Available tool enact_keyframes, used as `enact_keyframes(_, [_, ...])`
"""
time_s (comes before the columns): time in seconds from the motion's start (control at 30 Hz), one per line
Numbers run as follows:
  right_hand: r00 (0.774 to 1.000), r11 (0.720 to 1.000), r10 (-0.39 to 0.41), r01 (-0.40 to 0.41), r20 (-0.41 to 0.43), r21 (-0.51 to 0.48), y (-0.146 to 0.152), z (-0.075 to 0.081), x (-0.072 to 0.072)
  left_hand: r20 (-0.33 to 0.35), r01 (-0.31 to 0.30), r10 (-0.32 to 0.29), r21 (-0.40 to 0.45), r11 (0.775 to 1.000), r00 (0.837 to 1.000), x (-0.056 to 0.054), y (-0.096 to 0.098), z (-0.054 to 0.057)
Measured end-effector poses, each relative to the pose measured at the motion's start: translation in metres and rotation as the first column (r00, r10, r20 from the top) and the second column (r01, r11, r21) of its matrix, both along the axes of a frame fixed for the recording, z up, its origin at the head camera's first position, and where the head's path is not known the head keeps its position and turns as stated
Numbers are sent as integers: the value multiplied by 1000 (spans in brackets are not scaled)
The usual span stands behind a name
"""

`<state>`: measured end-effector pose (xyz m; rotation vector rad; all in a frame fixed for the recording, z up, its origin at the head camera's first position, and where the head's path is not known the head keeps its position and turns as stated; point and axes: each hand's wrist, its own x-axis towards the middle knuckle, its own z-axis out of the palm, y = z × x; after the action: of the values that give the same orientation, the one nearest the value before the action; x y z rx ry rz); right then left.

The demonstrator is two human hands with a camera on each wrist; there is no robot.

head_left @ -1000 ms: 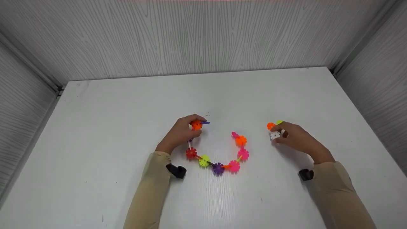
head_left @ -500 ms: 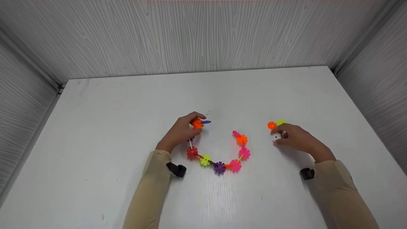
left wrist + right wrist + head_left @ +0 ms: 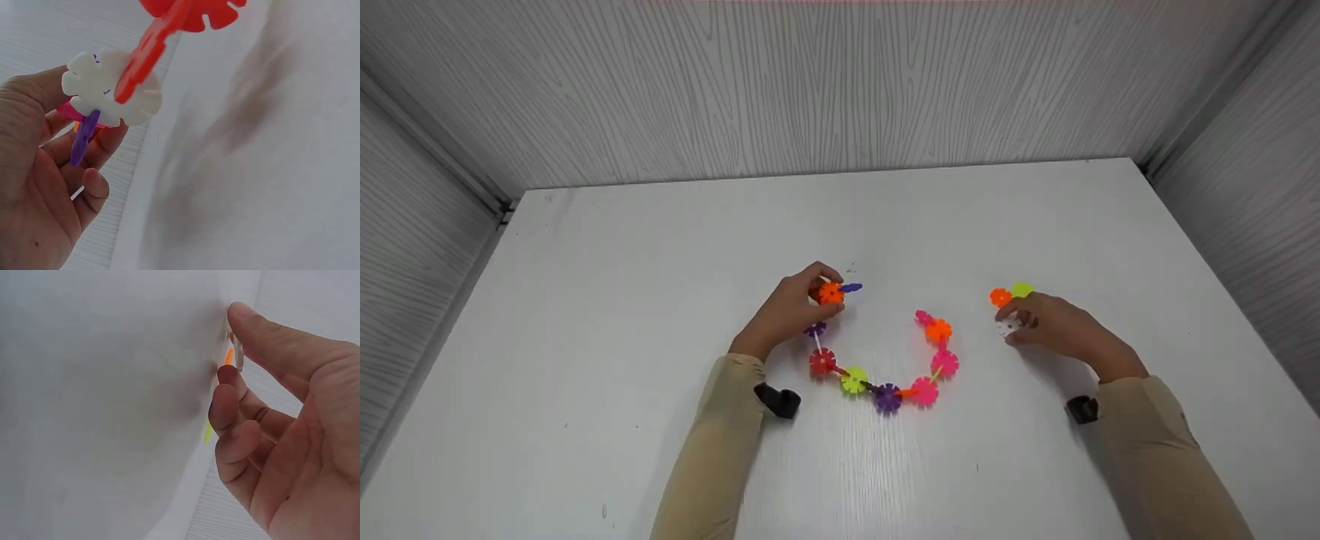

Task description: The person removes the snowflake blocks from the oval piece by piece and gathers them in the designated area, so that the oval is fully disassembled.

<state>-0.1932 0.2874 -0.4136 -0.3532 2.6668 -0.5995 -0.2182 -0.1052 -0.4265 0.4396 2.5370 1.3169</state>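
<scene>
A chain of slotted plastic snowflake discs, among them a yellow disc (image 3: pixel 854 380), curves in a U on the table. At its left end my left hand (image 3: pixel 789 306) pinches an orange disc (image 3: pixel 832 293) between thumb and fingers, with a blue disc (image 3: pixel 851 287) sticking out edge-on to the right. The left wrist view has a white disc (image 3: pixel 93 90) joined to a purple disc (image 3: pixel 84 138) and a red disc (image 3: pixel 147 53). My right hand (image 3: pixel 1057 324) pinches a loose white disc (image 3: pixel 1008 327), seen edge-on in the right wrist view.
Just beyond the right hand lie a loose orange disc (image 3: pixel 1000 298) and a loose yellow-green disc (image 3: pixel 1021 289). The chain's other end is a pink disc (image 3: pixel 923 317). A wood-grain panel (image 3: pixel 825 90) stands behind the white table (image 3: pixel 660 247).
The chain has shifted slightly right along with the orange disc in my left hand. My right hand stays at the white disc, which has tilted a little.
</scene>
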Motion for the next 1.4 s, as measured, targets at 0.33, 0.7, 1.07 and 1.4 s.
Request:
enact_keyframes(0.33, [1000, 1000, -12, 11, 20, 5, -1, 0, 1, -60, 17, -18, -14, 1000, 998, 0, 0, -2])
enact_keyframes(0.7, [1000, 999, -19, 19, 6, -31, -1, 2, 1, -38, 23, -24, -29, 999, 999, 2, 4, -1])
enact_keyframes(1.07, [997, 989, -44, 35, -60, -146, -20, 16, -1, 25, -19, 18, 18, 1000, 1000, 2, 5, 0])
enact_keyframes(1.4, [979, 958, -104, 51, -175, -283, -52, 22, -5, 8, -29, 29, 19, 999, 1000, 7, 9, 3])
